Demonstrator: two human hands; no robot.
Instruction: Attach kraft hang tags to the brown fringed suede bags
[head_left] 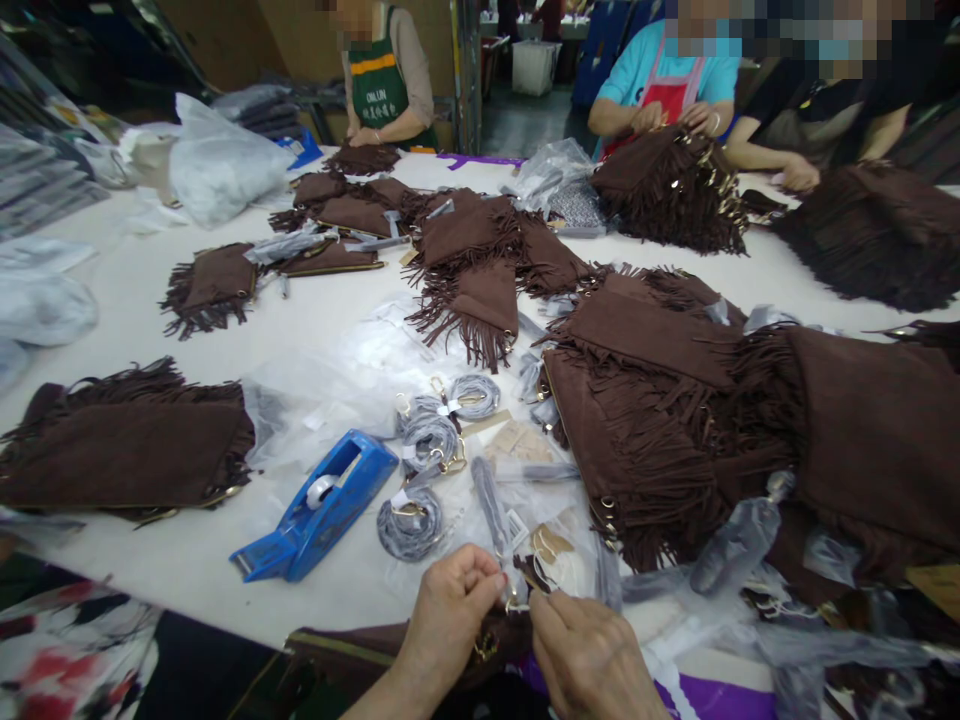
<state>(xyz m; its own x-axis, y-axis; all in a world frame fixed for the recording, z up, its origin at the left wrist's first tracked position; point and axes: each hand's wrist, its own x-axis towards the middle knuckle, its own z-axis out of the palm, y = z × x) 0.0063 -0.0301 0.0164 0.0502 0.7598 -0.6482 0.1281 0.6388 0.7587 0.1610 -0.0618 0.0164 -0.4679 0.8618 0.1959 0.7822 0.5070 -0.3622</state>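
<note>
My left hand is closed in a pinch at a small gold-coloured metal clip. Close beside it, my right hand has its fingers pressed together; what they grip is mostly hidden. A short dark brown strip sticks up between the two hands. Below them, at the table's near edge, lies a brown bag with a gold zip, partly covered by my hands. Just beyond my fingers are a grey plastic-wrapped strip and tags with white string.
A blue tape dispenser and coiled grey straps lie left of my hands. Brown fringed bags pile up on the right, another stack on the left. Across the table, several people handle brown bags.
</note>
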